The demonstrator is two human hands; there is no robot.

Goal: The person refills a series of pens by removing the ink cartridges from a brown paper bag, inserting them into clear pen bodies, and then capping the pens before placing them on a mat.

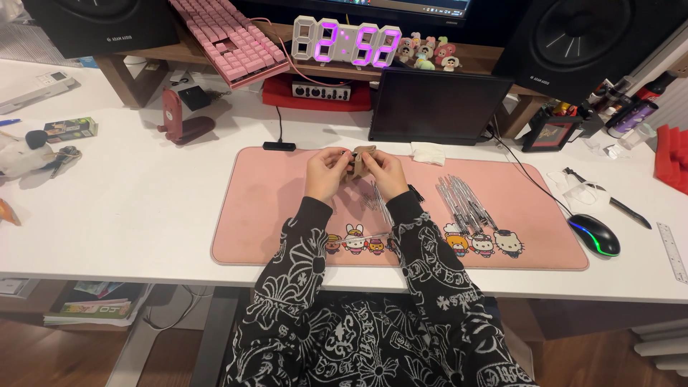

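Observation:
Both hands meet above the pink desk mat (272,215) near its far edge. My left hand (326,172) and my right hand (385,172) together pinch a small tan, folded piece (362,156) between their fingertips. What exactly the tan piece is cannot be told. Below the hands lie a few thin clear sticks (380,204) on the mat. To the right, a bunch of several clear pen-like tubes (464,201) lies on the mat.
A black mouse with green light (595,234) sits at the mat's right end. Behind the mat stand a dark tablet screen (437,106), a digital clock (347,41), a pink keyboard (233,39) and two black speakers (588,39). A ruler (672,251) lies far right.

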